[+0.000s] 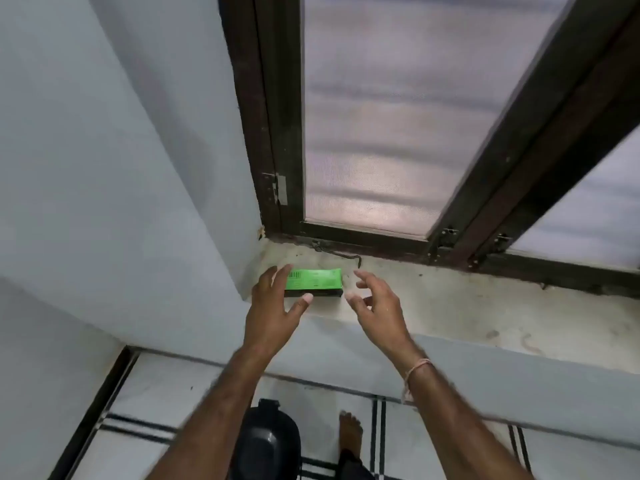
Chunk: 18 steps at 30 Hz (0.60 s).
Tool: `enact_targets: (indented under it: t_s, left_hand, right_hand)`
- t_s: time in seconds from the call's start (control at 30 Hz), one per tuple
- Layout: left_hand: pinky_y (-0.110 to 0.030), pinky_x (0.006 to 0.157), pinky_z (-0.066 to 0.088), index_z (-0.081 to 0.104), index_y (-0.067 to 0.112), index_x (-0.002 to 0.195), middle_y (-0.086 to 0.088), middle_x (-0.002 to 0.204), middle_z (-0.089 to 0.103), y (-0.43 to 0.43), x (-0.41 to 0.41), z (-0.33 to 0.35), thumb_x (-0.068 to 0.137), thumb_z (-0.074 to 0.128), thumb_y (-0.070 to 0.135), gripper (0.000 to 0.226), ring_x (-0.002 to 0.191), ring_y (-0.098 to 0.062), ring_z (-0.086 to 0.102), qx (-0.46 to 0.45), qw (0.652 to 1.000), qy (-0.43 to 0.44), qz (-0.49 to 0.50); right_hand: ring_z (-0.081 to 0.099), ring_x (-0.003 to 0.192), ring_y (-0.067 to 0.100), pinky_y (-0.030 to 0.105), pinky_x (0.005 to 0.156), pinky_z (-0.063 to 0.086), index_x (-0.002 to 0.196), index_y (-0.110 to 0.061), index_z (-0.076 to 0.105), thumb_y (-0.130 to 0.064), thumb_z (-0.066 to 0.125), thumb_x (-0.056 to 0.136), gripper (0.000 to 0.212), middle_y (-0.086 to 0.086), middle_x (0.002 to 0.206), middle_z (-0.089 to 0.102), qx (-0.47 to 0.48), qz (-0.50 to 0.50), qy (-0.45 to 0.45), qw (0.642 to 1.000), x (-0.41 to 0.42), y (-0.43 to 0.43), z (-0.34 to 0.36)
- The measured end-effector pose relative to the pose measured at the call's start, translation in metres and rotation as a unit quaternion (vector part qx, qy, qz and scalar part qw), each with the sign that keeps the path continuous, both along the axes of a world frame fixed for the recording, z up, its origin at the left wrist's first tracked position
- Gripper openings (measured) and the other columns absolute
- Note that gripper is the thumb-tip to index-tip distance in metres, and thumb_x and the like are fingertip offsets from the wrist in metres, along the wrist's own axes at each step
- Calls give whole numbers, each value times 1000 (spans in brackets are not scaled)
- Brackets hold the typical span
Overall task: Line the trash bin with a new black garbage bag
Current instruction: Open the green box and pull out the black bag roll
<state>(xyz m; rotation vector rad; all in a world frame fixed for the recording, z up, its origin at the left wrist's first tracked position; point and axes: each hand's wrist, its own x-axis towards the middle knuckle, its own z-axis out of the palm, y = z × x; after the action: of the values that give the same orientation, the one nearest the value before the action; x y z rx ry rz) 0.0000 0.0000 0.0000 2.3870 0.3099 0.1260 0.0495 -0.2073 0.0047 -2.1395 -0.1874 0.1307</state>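
A bright green box [317, 281] with a barcode lies on the stone window sill [450, 306], near its left end. My left hand [273, 306] is open at the box's left end, fingers spread, the fingertips overlapping its edge. My right hand [375, 303] is open just right of the box, apart from it. Down on the floor between my arms stands a black trash bin [266, 441], seen from above and partly hidden by my left forearm. No garbage bag is visible outside the box.
A dark-framed window [381, 116] with frosted panes rises behind the sill. A pale wall [104, 168] closes off the left side. The tiled floor [156, 393] has dark stripes. My bare foot [349, 433] stands right of the bin.
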Motion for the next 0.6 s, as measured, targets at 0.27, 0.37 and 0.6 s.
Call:
enact_targets:
  t_s: [0.27, 0.37, 0.6]
  left_hand:
    - [-44, 104, 47, 56, 34, 142, -9, 159, 33, -13, 52, -32, 87, 77, 39, 59, 142, -31, 36, 7, 997, 69, 39]
    - [-42, 93, 53, 62, 33, 134, -6, 146, 45, -13, 57, -31, 84, 80, 40, 54, 130, -31, 47, 31, 996, 69, 48]
    - [-39, 87, 56, 63, 34, 131, 2, 130, 51, -16, 55, -19, 76, 72, 58, 61, 120, -21, 53, -44, 996, 31, 75]
  right_hand:
    - [64, 103, 15, 33, 98, 56, 147, -16, 58, -24, 78, 92, 58, 5, 129, 58, -33, 150, 53, 987, 78, -1, -38]
    - [66, 105, 16, 38, 94, 58, 133, -14, 67, -22, 81, 89, 47, 4, 122, 63, -10, 153, 51, 987, 86, -1, -46]
    - [74, 91, 13, 34, 74, 65, 108, -21, 62, -38, 85, 85, 37, -6, 108, 70, 89, 139, 106, 980, 93, -13, -17]
